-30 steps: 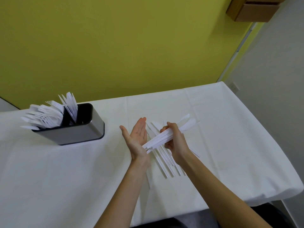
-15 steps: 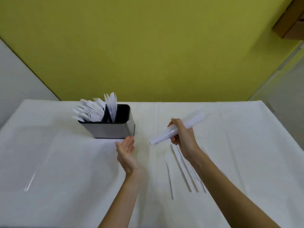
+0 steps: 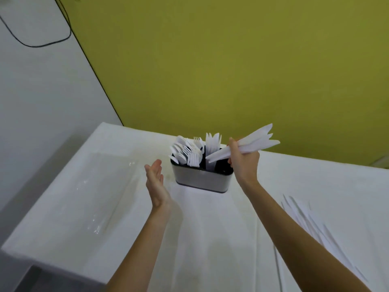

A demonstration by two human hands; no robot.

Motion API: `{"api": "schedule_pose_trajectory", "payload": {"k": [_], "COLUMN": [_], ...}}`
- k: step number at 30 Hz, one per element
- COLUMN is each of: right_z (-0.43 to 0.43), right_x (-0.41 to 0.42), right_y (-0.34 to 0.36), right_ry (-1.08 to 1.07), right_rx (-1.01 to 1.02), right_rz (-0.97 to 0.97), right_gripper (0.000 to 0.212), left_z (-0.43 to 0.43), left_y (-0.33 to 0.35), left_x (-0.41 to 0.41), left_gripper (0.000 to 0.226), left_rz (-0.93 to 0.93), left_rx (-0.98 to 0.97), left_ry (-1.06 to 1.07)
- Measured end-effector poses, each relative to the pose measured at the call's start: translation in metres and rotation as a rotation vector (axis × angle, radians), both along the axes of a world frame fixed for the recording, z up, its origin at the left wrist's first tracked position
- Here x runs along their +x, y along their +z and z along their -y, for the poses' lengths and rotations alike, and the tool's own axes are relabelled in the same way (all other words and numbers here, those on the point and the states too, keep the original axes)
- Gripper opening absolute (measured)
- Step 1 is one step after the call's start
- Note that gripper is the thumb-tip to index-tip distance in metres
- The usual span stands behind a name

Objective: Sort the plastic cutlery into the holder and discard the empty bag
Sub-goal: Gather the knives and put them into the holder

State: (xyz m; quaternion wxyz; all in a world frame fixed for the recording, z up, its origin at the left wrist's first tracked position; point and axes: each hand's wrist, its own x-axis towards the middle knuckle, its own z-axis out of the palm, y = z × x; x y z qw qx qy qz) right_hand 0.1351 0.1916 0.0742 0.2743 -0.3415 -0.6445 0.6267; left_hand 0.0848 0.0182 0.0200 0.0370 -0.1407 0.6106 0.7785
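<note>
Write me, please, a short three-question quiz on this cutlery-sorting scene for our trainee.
1. True or false: the right hand grips a bundle of white knives.
2. The left hand is: A) pinching a fork, B) open and holding nothing, C) curled into a fist.
3. Fill in: more loose cutlery lies on the table to the ___ of the holder.
Key: 1 true; 2 B; 3 right.

Tilted knife bundle (image 3: 253, 142) over holder (image 3: 202, 180) (part-filled)
</note>
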Motion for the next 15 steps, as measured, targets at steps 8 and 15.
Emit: {"api": "schedule_pose_trajectory", "payload": {"k": [8, 15], "right_z": [0.013, 0.012], "right_x": [-0.023, -0.027], "right_y": [-0.023, -0.009], "right_ry": [0.239, 0.247], "right_rx": [0.358, 0.507], "right_rz": [0.34, 0.501], "right_gripper": [0.025, 0.033], "left_z": [0.005, 0.002], "left_y": [-0.008, -0.019], "left_x": [-0.041, -0.063], "left_gripper": [0.064, 0.062], "left_rz": [0.003, 0.037], "left_rx": [0.02, 0.083], "left_ry": [-0.332, -0.398]}}
